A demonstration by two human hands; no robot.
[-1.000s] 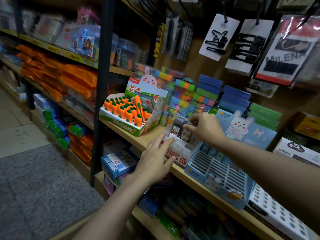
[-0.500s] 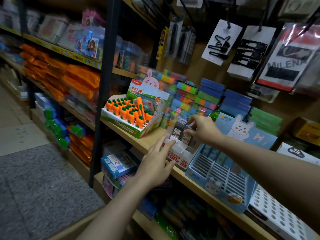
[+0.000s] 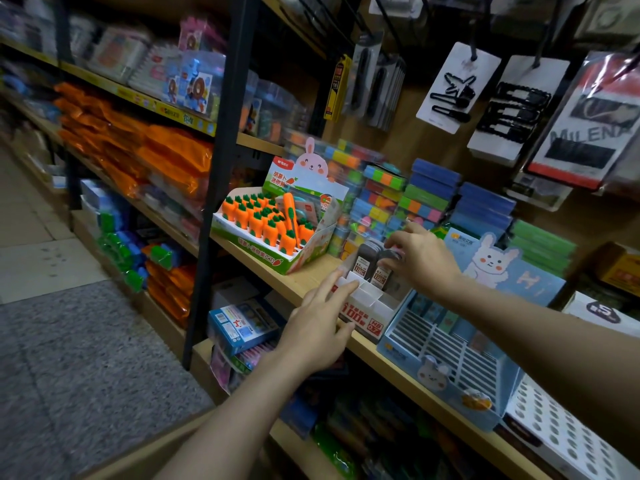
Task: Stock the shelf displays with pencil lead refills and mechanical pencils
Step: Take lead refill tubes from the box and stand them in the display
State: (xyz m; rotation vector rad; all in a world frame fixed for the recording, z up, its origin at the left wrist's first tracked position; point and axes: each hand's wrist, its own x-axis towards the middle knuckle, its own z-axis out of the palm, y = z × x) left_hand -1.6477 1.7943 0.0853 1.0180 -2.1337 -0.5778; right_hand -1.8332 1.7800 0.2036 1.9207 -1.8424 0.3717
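The lead refill cases [image 3: 372,261] are small dark grey tubes standing upright at the back of a white display box [image 3: 363,304] with divided compartments. Each case carries a white label with red print; "0.7" and "100" can just be read on them. The box sits on the wooden shelf [image 3: 304,282], and its front face shows red writing with a large "100" and a red tag reading "HB 0.7".

The right hand [image 3: 420,259] reaches over the box from the right, its grip pinched with curled fingers on the top of the right-hand case. The left hand [image 3: 318,330] rests against the box's front left corner with fingers straight, its grip released.

Just right of the box stands a pale blue slotted tray [image 3: 446,358] with a white rabbit on its backing card [image 3: 491,265]. To the left is a green and white carton [image 3: 270,237] of orange carrot-shaped items, topped by a pink-cheeked rabbit and Chinese writing. Behind, stacks of coloured sticky notes [image 3: 384,199] line the back of the shelf. Above hang cards of black hair clips [image 3: 453,91], and one packet [image 3: 588,126] reads "MILENA". At far right a white box [image 3: 602,311] shows a large "S".
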